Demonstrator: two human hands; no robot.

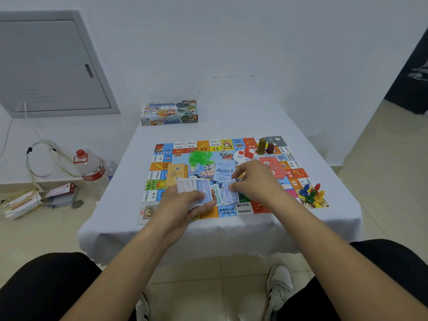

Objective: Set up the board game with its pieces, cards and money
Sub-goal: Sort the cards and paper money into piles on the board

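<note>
Two hands' fingers grasping blue-backed cards, long axes near-upright, above board.

Bare home room: plain white walls, beige tiled floor, small cloth-covered table. Grey wall cabinet at 10 o'clock, water bottle and cables at 9.

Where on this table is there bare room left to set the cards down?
Bare cloth lies behind the board and right of the game box, along the table's right edge, and left of the board. The board's middle is crowded: money stacks, green houses, both hands dealing cards.
</note>
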